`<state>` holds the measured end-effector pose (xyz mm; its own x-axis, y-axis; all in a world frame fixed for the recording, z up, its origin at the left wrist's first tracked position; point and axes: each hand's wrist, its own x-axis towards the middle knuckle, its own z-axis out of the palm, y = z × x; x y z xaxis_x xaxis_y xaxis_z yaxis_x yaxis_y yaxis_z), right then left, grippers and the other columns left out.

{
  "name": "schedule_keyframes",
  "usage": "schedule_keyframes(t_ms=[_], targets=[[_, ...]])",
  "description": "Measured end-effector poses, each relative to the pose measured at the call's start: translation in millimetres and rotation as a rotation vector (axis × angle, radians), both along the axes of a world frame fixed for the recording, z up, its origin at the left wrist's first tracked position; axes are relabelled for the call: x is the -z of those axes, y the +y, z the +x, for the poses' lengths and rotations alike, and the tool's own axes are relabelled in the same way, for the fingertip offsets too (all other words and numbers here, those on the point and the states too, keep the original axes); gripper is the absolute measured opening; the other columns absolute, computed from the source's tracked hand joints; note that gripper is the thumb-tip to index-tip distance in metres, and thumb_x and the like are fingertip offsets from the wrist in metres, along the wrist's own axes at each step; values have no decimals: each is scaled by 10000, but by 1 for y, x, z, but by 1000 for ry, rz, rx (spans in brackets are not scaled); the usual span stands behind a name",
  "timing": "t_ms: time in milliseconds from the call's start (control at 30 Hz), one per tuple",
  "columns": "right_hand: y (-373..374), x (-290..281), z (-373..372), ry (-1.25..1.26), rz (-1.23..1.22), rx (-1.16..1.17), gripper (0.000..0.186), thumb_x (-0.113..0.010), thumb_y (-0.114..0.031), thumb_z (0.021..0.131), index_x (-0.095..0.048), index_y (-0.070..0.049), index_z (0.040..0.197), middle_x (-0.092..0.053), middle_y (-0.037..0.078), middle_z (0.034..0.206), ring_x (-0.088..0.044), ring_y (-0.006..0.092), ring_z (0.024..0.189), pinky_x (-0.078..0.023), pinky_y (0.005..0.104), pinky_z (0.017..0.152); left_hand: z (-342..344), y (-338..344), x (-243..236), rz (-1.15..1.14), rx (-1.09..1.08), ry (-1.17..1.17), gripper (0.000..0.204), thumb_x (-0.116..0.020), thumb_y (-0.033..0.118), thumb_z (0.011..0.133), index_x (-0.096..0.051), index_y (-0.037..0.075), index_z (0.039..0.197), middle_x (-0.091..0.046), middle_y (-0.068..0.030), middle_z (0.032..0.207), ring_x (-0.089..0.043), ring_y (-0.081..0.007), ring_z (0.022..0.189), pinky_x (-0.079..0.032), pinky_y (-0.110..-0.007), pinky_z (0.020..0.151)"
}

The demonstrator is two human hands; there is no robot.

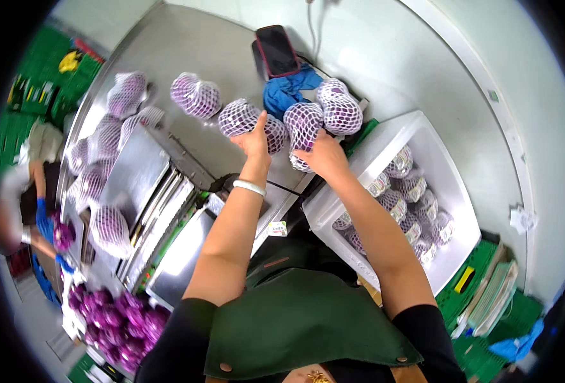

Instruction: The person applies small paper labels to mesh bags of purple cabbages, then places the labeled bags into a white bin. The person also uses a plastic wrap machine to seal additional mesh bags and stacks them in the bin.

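Netted purple cabbage (pixel 303 131) is sitting on the steel counter (pixel 186 45), w/ my right hand (pixel 324 156) wrapping its fingers round the lower end of it. Grip is looking closed on that bag. I'm seeing my left hand (pixel 254 142) pressing on a second netted cabbage (pixel 243 119) just beside the first; fingers are curling over its near side, but can't tell if it's truly clenched or only resting. A white wristband (pixel 250 187) is sitting on my left wrist.

More netted cabbages are lying along the counter: one (pixel 196 96) to the left of my hands, two more (pixel 340 108) touching each other just past the right hand. A blue cloth (pixel 285 92) is lying bunched behind them, w/ a dark phone (pixel 276 50) propped near it.

On my right, a white plastic bin (pixel 384 143) is holding a batch of netted, labelled cabbages (pixel 416 204). On my left, a steel packing machine (pixel 148 191) is standing w/ filled net bags (pixel 97 159) hanging around it. Lower left, a crate of loose purple cabbages (pixel 113 319) is showing, and another person w/ blue gloves (pixel 43 217) is working well apart from me. Green crates (pixel 467 287) are sitting near the floor on the right.
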<state>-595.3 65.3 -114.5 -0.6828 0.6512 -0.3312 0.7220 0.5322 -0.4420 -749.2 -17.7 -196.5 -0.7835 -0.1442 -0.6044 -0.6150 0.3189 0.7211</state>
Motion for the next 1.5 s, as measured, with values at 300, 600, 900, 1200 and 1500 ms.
schedule_keyframes(t_ms=[300,600,900,1200,1500], targets=[[39,34,-46,-104,-269,380,1035,-856,-507,583,-447,106,1310,-626,238,1252,-639,334,1132,-530,377,928,-8,2,24,338,-31,215,1073,-904,251,627,-259,-98,1411,-480,-234,1373,-538,-303,1184,-420,-411,1066],[51,-51,44,401,-492,147,1009,-809,-461,571,-454,112,1321,-682,266,1091,-680,372,1008,-532,377,875,37,-41,-118,737,123,16,580,-703,289,843,-522,-27,1295,-625,-177,1225,-638,-308,1104,-538,-444,937],[146,-122,288,692,-608,245,1025,-840,-287,621,-364,20,1475,-557,149,1345,-536,239,1232,-397,348,1069,184,-68,-176,824,670,-201,779,-755,235,755,-384,20,1405,-590,-131,1212,-620,-248,1095,-533,-388,946],[216,-73,342,511,-380,209,875,-759,-221,676,-431,-8,1459,-549,147,1386,-529,236,1258,-380,354,1082,382,54,-128,747,486,-507,754,-780,151,790,-354,30,1400,-553,-112,1268,-569,-216,1141,-457,-353,1002],[226,-9,333,317,49,-29,826,-707,-243,742,-373,11,1454,-477,221,1415,-467,376,1305,-400,428,1088,440,138,-53,325,258,-69,1135,-812,288,808,-1,-7,1546,-195,-204,1559,-268,-274,1413,-220,-363,1167]])
